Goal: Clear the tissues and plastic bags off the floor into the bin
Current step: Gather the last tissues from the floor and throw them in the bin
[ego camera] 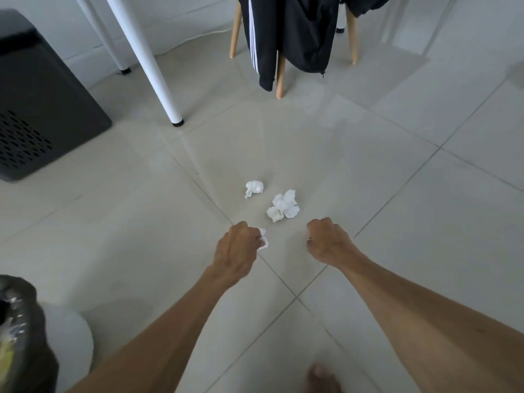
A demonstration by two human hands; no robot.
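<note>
Two crumpled white tissues lie on the tiled floor ahead of me: a small one (254,188) and a larger clump (283,206) to its right. My left hand (236,249) is closed around another small tissue (263,240), which pokes out past the fingers. My right hand (327,236) is curled into a fist just right of the clump; a tiny white bit shows at its fingers, and I cannot tell what it is. The white bin (72,341) with a black liner (25,330) stands at the bottom left. No plastic bag lies on the floor in view.
A dark grey vented appliance (39,109) stands at the left. White table legs (147,63) slant down behind it. A wooden-legged chair (280,78) draped with a black jacket (286,32) is at the back. My bare foot (323,378) shows at the bottom edge.
</note>
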